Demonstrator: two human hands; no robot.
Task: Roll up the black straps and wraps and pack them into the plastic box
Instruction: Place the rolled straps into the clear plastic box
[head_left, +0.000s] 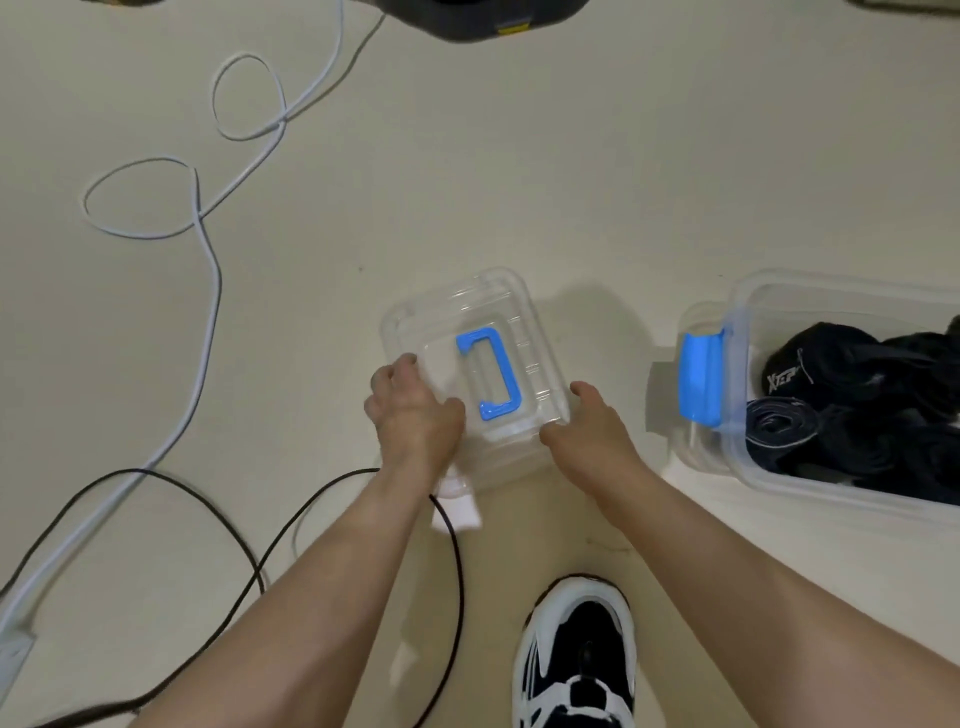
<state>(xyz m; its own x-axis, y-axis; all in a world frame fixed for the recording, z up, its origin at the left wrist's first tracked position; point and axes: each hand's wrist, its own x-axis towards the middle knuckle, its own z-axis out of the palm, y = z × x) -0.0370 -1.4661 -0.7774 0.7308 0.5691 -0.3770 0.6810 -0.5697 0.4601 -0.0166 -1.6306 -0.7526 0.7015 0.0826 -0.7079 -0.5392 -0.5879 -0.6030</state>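
A black-and-white shoe (576, 660) stands nearest, just this side of the clear lid (447, 332), and both bare forearms reach over it. The left hand (415, 410) grips the lid's near left corner and the right hand (589, 423) grips its near right edge, fingers curled round the plastic, with the blue handle (508, 371) between them. A black cable (457, 561) loops just left of the lid and a white cable (208, 322) lies well left. To the lid's right, apart from both hands, sits the plastic box (857, 286), open and holding the rolled black straps (852, 395), its blue latch (701, 379) facing the lid. I'd say closing comes next: carry the lid level, square it over the rim, keep the latch out and the rolls below the edge. Beyond the lid lies something dark (483, 18), blurred.
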